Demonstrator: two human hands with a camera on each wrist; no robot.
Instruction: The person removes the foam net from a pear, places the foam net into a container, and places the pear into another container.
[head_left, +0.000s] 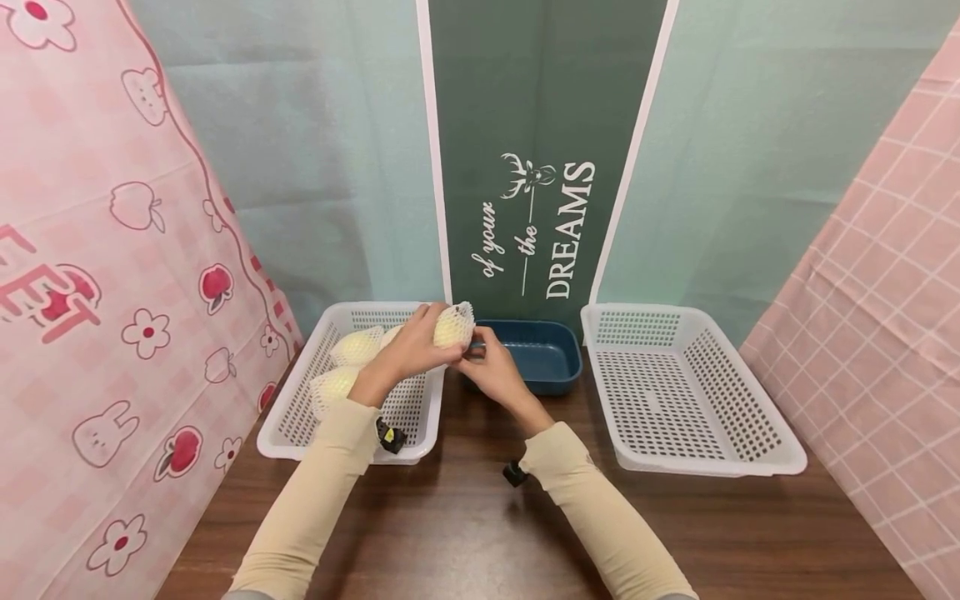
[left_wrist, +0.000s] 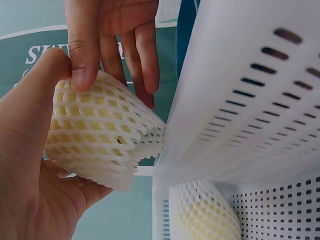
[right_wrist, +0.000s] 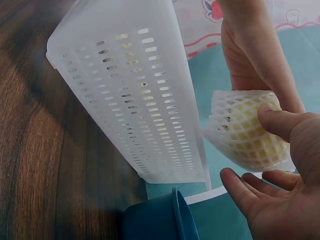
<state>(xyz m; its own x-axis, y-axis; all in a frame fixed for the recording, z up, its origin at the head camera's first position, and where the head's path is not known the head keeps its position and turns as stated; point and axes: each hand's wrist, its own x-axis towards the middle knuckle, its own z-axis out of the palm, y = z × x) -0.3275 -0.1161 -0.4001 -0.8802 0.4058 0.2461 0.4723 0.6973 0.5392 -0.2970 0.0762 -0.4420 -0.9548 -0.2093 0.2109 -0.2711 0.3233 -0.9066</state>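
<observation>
My left hand (head_left: 411, 348) grips a yellow fruit (head_left: 454, 325) in a white foam net, above the right rim of the left basket. The left wrist view has the netted fruit (left_wrist: 92, 127) between the thumb and fingers, the net's ragged end pointing right. My right hand (head_left: 495, 368) meets the fruit from the other side. In the right wrist view its thumb presses on the net (right_wrist: 250, 132), while its fingers lie below and behind. More netted fruits (head_left: 357, 347) lie in the left white basket (head_left: 431, 417), one of them (left_wrist: 202, 215) close below the held one.
A dark blue bin (head_left: 551, 386) stands between the left basket and a second white basket (head_left: 712, 467) at the right. All three rest on a brown wooden table (head_left: 465, 525). Printed cloths (head_left: 337, 167) hang behind and at both sides.
</observation>
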